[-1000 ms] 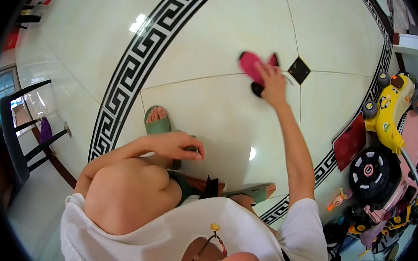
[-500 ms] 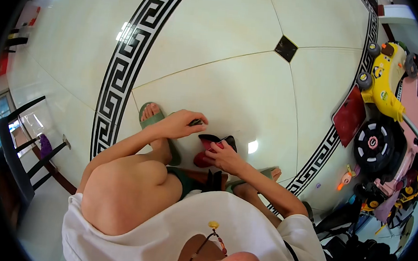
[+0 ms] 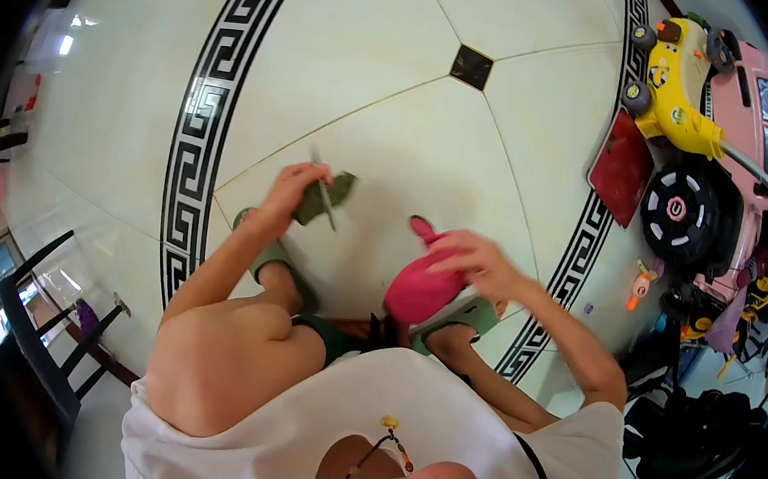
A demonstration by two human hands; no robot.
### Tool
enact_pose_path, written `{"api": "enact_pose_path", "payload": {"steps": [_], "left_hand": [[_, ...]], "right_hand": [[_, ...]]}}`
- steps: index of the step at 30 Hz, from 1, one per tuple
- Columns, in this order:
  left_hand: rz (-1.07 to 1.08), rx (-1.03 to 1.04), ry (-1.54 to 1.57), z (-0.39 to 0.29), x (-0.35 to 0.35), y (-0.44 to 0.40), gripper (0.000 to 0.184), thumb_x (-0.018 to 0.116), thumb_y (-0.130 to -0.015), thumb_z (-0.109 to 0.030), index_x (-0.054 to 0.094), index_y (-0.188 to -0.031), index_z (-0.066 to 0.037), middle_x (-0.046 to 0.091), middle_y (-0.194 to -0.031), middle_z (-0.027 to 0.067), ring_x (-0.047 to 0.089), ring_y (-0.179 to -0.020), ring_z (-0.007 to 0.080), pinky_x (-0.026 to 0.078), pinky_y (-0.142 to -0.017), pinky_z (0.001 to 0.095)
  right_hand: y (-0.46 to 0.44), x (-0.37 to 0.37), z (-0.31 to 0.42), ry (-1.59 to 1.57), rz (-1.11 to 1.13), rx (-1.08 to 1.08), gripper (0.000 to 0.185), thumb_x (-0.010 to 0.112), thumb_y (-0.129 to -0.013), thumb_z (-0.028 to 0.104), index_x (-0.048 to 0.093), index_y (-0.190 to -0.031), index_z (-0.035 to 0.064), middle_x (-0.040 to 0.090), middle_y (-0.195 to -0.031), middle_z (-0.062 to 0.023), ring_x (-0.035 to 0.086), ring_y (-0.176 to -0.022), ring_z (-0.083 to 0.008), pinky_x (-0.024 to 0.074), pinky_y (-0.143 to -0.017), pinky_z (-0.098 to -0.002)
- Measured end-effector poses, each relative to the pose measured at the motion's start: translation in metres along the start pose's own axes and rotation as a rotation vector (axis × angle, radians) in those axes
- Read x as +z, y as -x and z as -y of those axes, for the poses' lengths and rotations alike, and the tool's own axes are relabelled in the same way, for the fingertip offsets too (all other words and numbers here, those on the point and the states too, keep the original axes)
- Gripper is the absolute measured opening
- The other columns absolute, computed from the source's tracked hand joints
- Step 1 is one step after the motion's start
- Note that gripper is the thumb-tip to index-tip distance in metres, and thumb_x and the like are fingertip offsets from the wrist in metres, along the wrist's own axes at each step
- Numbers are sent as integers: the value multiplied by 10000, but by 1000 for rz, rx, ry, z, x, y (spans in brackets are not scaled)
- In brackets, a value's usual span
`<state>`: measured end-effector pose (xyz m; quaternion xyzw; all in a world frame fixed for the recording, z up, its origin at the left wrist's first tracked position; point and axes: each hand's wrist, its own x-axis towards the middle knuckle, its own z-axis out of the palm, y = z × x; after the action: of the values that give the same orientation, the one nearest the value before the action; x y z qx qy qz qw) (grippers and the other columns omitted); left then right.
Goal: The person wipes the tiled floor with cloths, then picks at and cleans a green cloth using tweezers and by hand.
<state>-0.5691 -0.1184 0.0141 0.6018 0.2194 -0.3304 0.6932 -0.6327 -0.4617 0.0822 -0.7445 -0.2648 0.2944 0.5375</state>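
Left grip (image 3: 294, 189): closed round a thin grey tool (image 3: 327, 207) and a green piece (image 3: 342, 188).
Right grip (image 3: 480, 262): fingers over the pink item (image 3: 418, 293); clamped or merely touching, cannot tell.
Pink item: between the feet, near the right slipper (image 3: 476, 318).
Tool risk: holding two things together, the left grip could let one slip.
Floor (image 3: 382, 141) risk: a loose right hold might drop the pink item.

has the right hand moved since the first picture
Yes: the right hand has moved away from the black floor diamond, toward the right slipper.
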Motion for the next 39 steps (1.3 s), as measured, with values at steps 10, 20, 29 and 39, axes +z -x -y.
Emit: {"api": "enact_pose_path", "payload": {"steps": [10,20,29,39], "left_hand": [[-36,-37,-77,-12,-11,11,237,563,-923,-293,604,-816,-86,566,-770,-23,509,-665,54,407,-588,211],[-6,-57,-137,-2,0,11,238,569,-924,-292,604,-828,-78,553,-722,-23,499,-611,52,391,-541,203],[70,-57,-147,-13,18,11,219,565,-933,-268,595,-849,-69,578,-746,0,564,-661,80,462,-597,223],[180,37,-543,-107,44,28,224,553,-934,-272,604,-818,-88,578,-719,-25,529,-643,52,419,-587,197]], "right_hand": [[150,-121,-117,-862,-905,610,756,418,-595,-38,412,-1349,10,570,-1226,-99,561,-1105,-210,443,-940,-299],[137,-88,-169,909,-843,642,645,591,-863,366,343,-1415,144,345,-1422,-158,381,-1230,-421,388,-955,-512],[-4,1,-176,1183,-667,522,517,580,-697,145,562,-1212,182,468,-1312,-71,470,-1055,-317,369,-754,-509],[11,192,-94,593,-15,-175,388,521,-787,107,627,-1134,244,483,-1340,-90,523,-1048,-278,450,-807,-483]]}}
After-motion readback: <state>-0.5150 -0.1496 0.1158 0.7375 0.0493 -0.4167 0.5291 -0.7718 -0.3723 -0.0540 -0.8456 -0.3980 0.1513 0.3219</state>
